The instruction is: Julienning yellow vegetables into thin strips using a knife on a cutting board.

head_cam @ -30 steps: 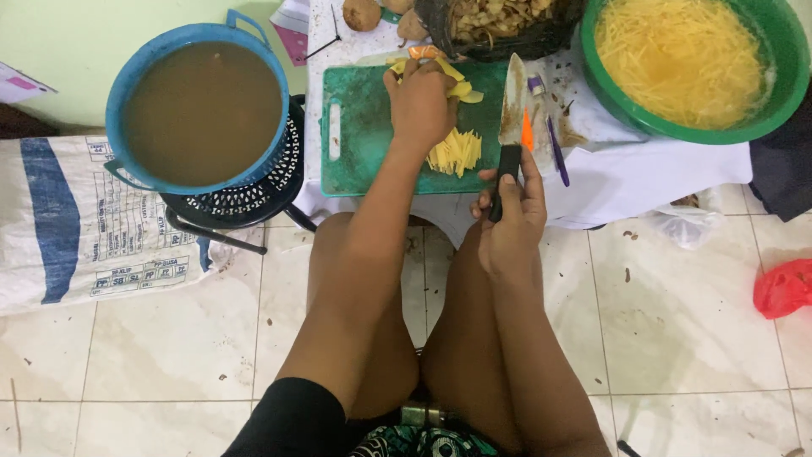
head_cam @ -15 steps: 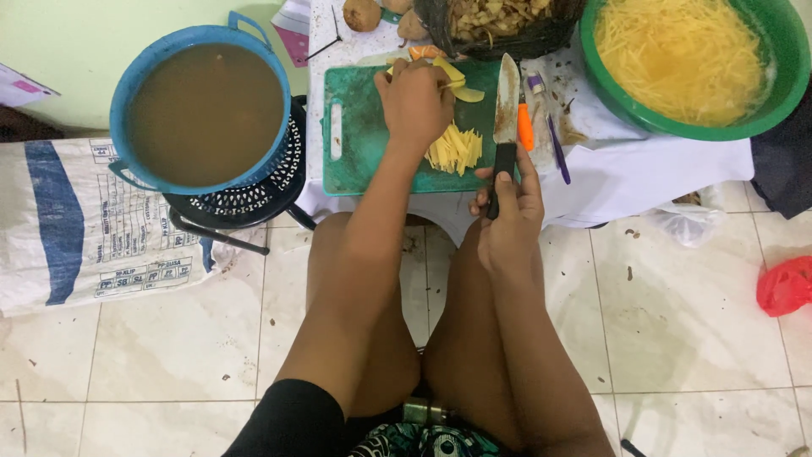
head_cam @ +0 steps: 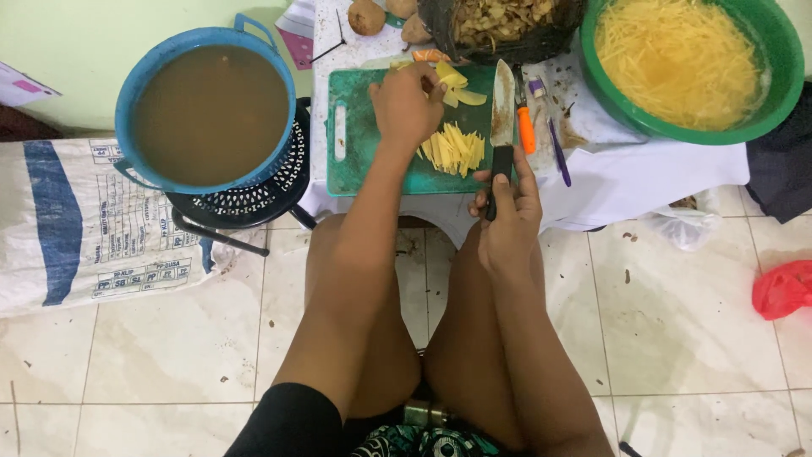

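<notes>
While the left hand [head_cam: 406,106] sits on the green plastic cutting board [head_cam: 364,161], its fingers are curled down over a few pale yellow potato slices [head_cam: 457,85] at the far edge of the board, so that grip is closed on the slices, pinning them flat. Right hand [head_cam: 507,207] is wrapped tight around the black handle of a broad-bladed kitchen knife [head_cam: 502,106], and the blade lies pointing away from the person along the board's right edge, just beside a small heap of yellow potato sticks [head_cam: 454,148] near the middle of the board. Next to the knife there's an orange-handled peeler [head_cam: 525,127] and a thin purple pen-like stick [head_cam: 554,144] lying on the white cloth [head_cam: 643,178] that covers the low worktop. Off to the right is a big round green plastic basin [head_cam: 761,93] full of the same cut yellow strips sitting in water. Behind the board is a dark bag of brownish peelings [head_cam: 507,21] and a couple of whole brown potatoes [head_cam: 366,15]. Left of the worktop, a blue bucket [head_cam: 135,93] of murky brown water sits on a black perforated stool [head_cam: 254,199], with a white woven sack with a blue stripe [head_cam: 76,220] lying on the tiled floor [head_cam: 677,338] and a red plastic bag [head_cam: 782,288] at the far right.
</notes>
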